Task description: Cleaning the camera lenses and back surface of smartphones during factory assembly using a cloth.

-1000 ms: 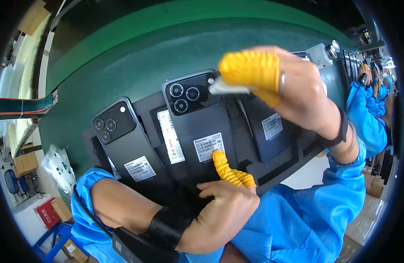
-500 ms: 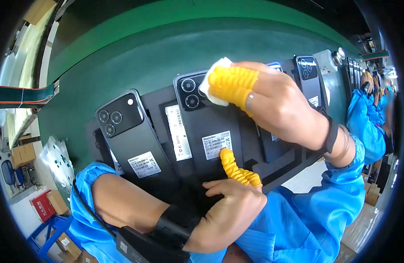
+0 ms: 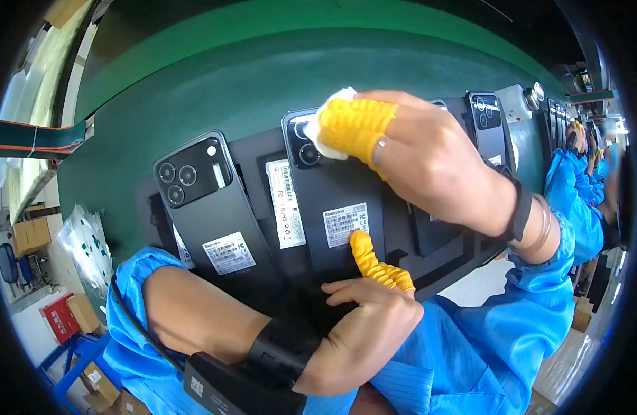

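Observation:
My right hand pinches a white cloth between fingers covered in yellow finger cots. The cloth presses on the camera area of a dark smartphone, covering part of the upper lens. This phone lies back side up, with a white label on it. My left hand rests at its lower end, the yellow-covered index finger stretched out onto the label's lower edge. The thumb is apart and the other fingers are curled. Another dark smartphone lies to the left, also back up. A third phone is partly hidden under my right wrist.
The phones lie on black trays over a green work surface. A further phone and a pale bottle with a metal top stand farther right. Clear plastic bags hang at the left. Co-workers' blue sleeves show at the right.
My right hand has moved the cloth left, from beside the lenses onto the upper lens. My left index finger stays on the label. The whole view has shifted slightly.

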Demonstrator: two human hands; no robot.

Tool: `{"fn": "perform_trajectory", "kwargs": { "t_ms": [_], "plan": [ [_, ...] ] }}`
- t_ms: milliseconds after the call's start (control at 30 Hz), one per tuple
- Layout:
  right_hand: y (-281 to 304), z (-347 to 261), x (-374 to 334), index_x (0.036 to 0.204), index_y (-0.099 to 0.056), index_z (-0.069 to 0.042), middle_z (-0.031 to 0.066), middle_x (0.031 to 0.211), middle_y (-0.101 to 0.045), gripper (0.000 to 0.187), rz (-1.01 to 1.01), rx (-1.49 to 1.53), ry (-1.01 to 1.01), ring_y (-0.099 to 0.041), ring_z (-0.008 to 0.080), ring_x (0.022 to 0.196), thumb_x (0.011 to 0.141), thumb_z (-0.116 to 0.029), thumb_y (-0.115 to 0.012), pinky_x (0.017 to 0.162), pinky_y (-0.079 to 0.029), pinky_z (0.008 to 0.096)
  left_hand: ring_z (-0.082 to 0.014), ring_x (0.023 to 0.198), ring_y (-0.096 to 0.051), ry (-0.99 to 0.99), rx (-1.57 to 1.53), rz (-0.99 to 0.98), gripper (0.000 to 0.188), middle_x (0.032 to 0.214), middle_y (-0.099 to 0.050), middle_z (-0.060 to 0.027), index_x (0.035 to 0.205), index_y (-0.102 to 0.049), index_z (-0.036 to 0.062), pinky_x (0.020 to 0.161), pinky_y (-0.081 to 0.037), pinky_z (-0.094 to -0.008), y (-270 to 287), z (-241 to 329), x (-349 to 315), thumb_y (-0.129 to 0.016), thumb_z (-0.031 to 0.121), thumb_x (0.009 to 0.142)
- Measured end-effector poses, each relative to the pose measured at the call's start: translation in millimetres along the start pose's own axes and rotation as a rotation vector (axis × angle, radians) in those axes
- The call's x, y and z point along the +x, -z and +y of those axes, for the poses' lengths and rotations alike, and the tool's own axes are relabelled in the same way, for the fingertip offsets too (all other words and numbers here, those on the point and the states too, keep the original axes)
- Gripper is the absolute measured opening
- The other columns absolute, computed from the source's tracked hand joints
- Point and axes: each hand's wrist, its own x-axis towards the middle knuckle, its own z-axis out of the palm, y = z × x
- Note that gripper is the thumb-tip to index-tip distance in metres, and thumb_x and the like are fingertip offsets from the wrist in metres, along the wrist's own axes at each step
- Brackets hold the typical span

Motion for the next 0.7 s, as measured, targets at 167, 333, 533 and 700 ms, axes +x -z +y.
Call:
{"fn": "perform_trajectory", "kwargs": {
  "t_ms": [167, 333, 533, 700],
  "plan": [
    [-15.9, 6.6, 20.4, 0.081, -0.065, -0.003, 0.0109, 0.075, -0.064, 0.016, 0.103, 0.057, 0.094, -0.065, 0.029, 0.079, 0.068, -0.01, -0.061, 0.086, -0.052, 0.0366, -0.017, 0.033, -0.049, 0.053, -0.022, -0.041, 0.017, 0.045, -0.052, -0.0043, 0.086, -0.07, 0.0125, 0.034, -0.04, -0.0308, 1.7, 2.6, 0.9, -0.063, 0.025, 0.077],
    [-16.7, -4.1, 5.7, 0.083, -0.066, -0.006, 0.0063, 0.071, -0.063, 0.017, 0.065, 0.095, 0.232, -0.066, 0.0237, 0.074, 0.067, -0.009, -0.061, 0.091, -0.051, 0.0345, -0.0176, 0.033, -0.049, 0.026, -0.012, -0.056, 0.019, 0.045, -0.053, -0.0047, 0.085, -0.071, 0.0124, 0.034, -0.041, -0.0308, 5.7, 0.5, -0.2, -0.064, 0.028, 0.079],
    [-18.1, 18.6, 28.6, 0.083, -0.064, -0.003, 0.0084, 0.068, -0.061, 0.016, 0.154, -0.064, 0.193, -0.064, 0.0252, 0.073, 0.07, -0.011, -0.06, 0.094, -0.049, 0.0371, -0.0167, 0.034, -0.05, 0.019, -0.016, -0.003, 0.018, 0.046, -0.053, -0.004, 0.085, -0.071, 0.013, 0.034, -0.041, -0.0304, 0.1, 1.1, 0.2, -0.064, 0.028, 0.079],
    [-25.7, 5.2, 23.7, 0.086, -0.065, -0.002, 0.0108, 0.069, -0.061, 0.019, 0.215, 0.051, 0.209, -0.064, 0.0265, 0.075, 0.07, -0.01, -0.06, 0.09, -0.051, 0.0358, -0.0195, 0.04, -0.057, 0.023, -0.05, -0.029, 0.022, 0.05, -0.058, -0.0102, 0.079, -0.07, 0.0049, 0.037, -0.046, -0.0303, 4.3, -1.3, -2.1, -0.057, 0.023, 0.081]
  ]
}}
